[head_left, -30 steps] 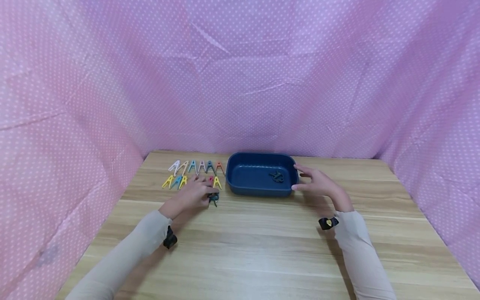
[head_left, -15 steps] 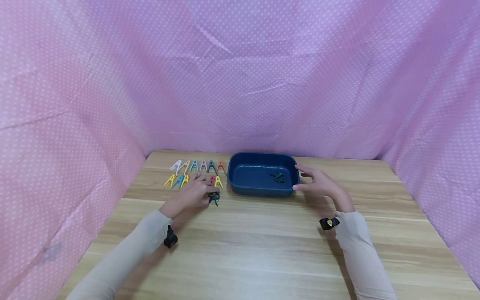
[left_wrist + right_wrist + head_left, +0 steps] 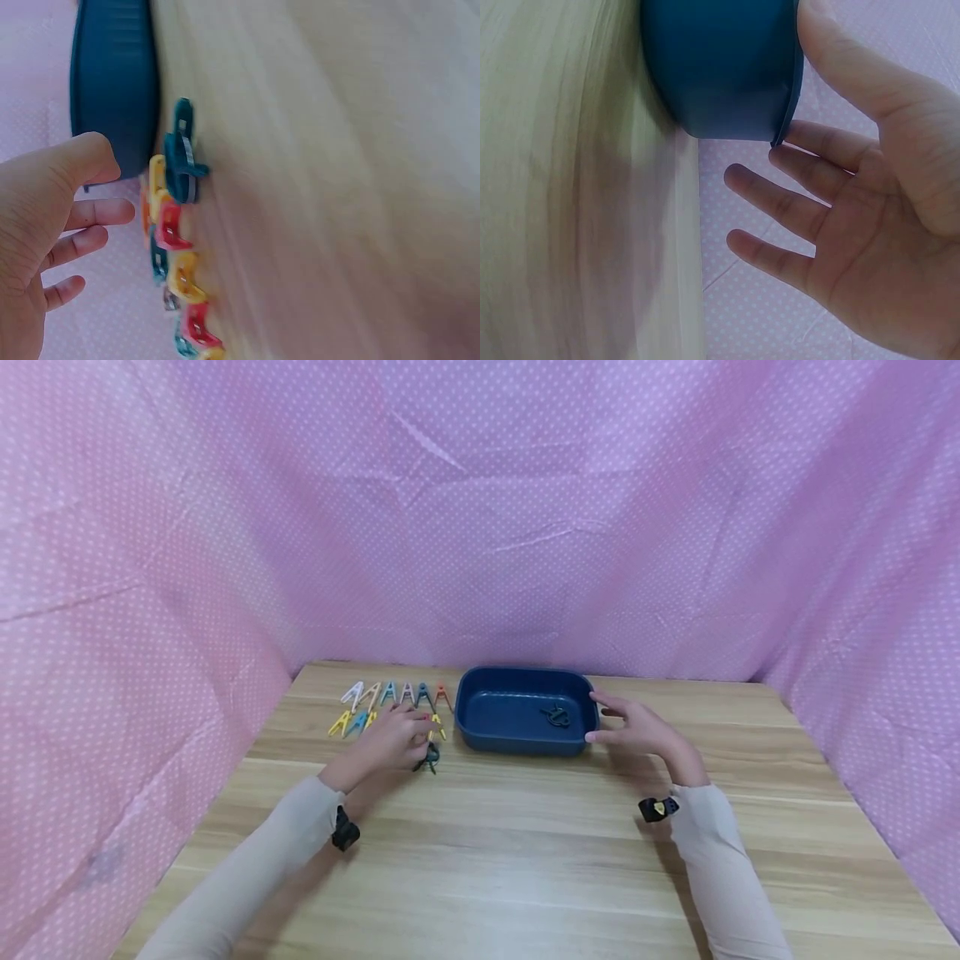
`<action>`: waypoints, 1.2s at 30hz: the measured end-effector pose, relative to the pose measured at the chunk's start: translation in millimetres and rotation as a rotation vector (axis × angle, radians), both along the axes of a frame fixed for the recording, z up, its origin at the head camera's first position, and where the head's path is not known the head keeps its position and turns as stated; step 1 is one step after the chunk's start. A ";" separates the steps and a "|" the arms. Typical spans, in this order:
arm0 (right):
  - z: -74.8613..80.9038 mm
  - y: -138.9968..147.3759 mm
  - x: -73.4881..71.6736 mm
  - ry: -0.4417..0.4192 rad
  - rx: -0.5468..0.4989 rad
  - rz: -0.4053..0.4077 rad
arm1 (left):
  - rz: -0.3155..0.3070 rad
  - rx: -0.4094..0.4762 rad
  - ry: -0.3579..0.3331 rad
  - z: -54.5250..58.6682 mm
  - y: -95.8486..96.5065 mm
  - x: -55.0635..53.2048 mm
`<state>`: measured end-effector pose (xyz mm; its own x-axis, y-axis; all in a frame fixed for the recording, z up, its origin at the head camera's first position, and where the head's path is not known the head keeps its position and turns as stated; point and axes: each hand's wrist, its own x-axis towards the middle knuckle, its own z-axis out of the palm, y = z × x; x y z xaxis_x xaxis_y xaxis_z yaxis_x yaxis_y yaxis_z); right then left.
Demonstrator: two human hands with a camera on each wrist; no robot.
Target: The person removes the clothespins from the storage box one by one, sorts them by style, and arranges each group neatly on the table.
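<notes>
My left hand [image 3: 390,737] hovers over the near row of clothespins, its fingers apart and holding nothing. Just beyond its fingertips a dark green plastic clip [image 3: 430,757] lies on the table; the left wrist view shows this clip [image 3: 181,169] apart from the thumb. A dark blue rectangular bin [image 3: 521,746] stands to the right, with another dark green clip [image 3: 557,717] on its floor. My right hand [image 3: 636,725] touches the bin's right end with spread, fairly straight fingers. In the right wrist view, thumb and fingertips meet the bin's rim [image 3: 795,90].
Colourful clothespins lie in two rows left of the bin, such as a white clothespin [image 3: 354,693] at the back and a yellow clothespin [image 3: 340,723] in front. My left hand hides part of the near row. A pink dotted cloth [image 3: 517,527] hangs behind the wooden table [image 3: 510,860].
My left hand has lifted slightly off the dark green clip and shifted a little, now partly covering the yellow and red clothespins. The right hand and the bin stay in place.
</notes>
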<state>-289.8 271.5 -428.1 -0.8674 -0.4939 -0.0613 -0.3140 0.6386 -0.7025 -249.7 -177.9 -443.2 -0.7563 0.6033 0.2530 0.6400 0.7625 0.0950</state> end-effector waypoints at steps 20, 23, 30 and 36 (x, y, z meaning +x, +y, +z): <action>-1.4 -0.3 -2.2 -0.007 -0.008 0.000 | -0.019 0.130 -0.105 21.6 80.3 -33.5; -1.7 0.0 -3.0 -0.006 -0.005 -0.003 | -0.027 0.174 -0.117 17.4 100.0 -40.5; -1.0 -1.4 -3.6 -0.021 0.000 -0.007 | -0.063 0.306 -0.177 7.6 142.7 -52.5; -0.1 -0.5 -2.9 -0.028 0.001 -0.017 | -0.051 0.368 -0.219 -2.1 171.6 -66.1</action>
